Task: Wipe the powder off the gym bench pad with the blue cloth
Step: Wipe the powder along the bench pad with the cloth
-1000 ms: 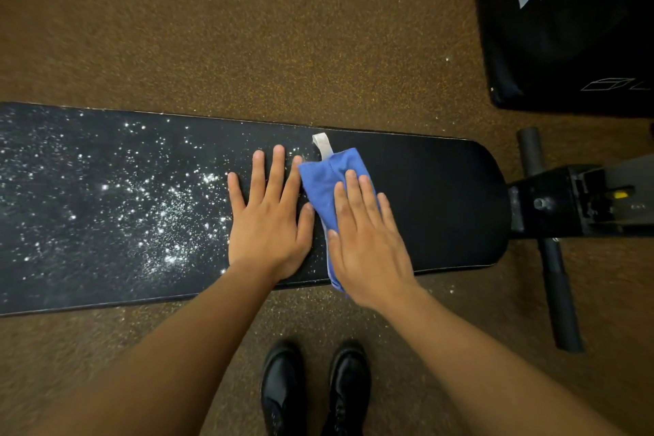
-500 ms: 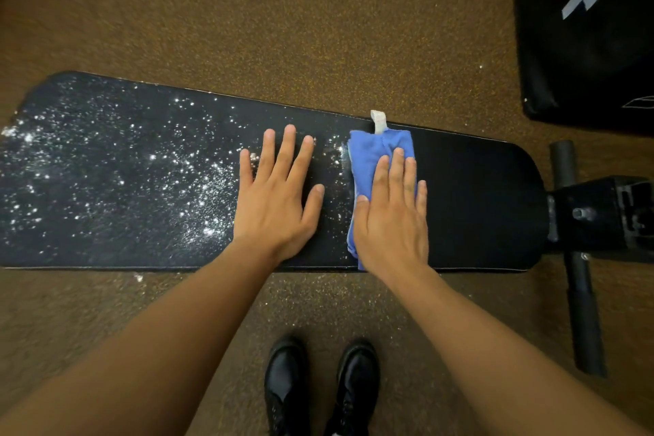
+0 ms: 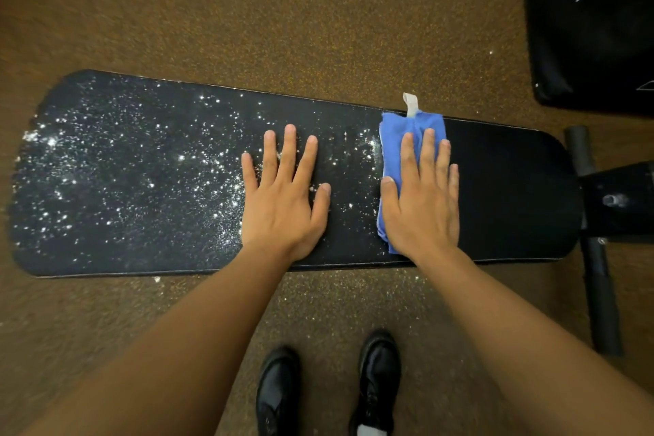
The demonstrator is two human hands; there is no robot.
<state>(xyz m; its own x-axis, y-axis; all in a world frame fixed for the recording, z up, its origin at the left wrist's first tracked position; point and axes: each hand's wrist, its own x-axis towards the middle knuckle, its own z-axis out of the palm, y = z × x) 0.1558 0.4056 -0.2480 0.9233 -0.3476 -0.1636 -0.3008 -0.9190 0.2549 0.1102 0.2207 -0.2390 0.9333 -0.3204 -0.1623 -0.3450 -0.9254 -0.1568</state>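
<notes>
A long black bench pad (image 3: 513, 188) lies across the view. White powder (image 3: 106, 170) speckles its left and middle parts; the part right of the cloth looks clean. My right hand (image 3: 421, 202) presses flat, fingers together, on a folded blue cloth (image 3: 393, 138) with a white loop tag at its far edge. A thin line of powder runs along the cloth's left edge. My left hand (image 3: 283, 198) rests flat on the pad, fingers spread, a short gap left of the cloth, lying on powder.
The bench's black metal frame and foot bar (image 3: 598, 280) stick out at the right end. A black padded mat (image 3: 594, 28) lies at the top right. Brown speckled floor (image 3: 283, 11) surrounds the bench, with spilled powder near its front edge. My black shoes (image 3: 325, 389) stand below.
The view has shifted so the pad's left end now shows. The gap between my two hands has widened, and the cloth now lies straight across the pad.
</notes>
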